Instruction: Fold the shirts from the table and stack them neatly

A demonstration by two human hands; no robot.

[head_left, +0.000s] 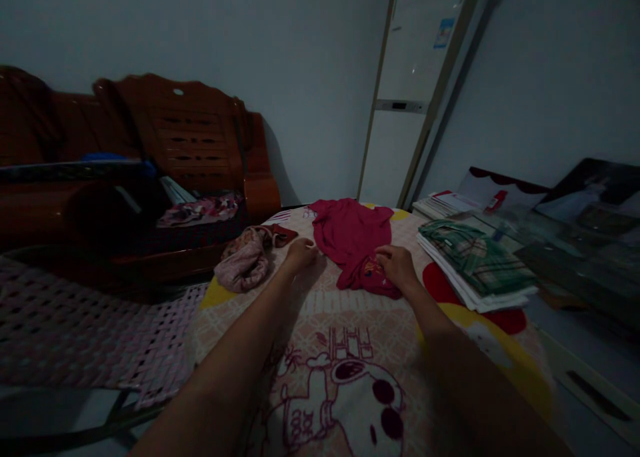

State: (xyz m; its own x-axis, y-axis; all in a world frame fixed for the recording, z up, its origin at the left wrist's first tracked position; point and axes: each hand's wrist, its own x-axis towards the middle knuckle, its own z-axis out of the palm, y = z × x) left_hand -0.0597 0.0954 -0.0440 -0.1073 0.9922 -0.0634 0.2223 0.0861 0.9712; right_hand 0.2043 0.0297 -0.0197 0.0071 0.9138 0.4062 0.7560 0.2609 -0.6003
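Observation:
A crumpled dark pink garment [353, 234] lies on the far middle of a table with a patterned cloth [320, 314]. My right hand [399, 267] is at its right side, fingers pinched on the fabric near a small printed design. Just left of the garment is my left hand [301, 254], its fingers curled together; whether they hold anything is too small to tell. Beyond my left hand, a bunched pale pink patterned garment [245, 260] rests at the table's left edge.
Folded clothes with a green plaid piece on top [475, 254] lie at the table's right. Behind them are papers [445, 204] and a glass-topped surface [565, 250]. A woven pink chair [100, 324] and wooden bench [185, 130] stand left; a tall white unit [400, 137] stands behind.

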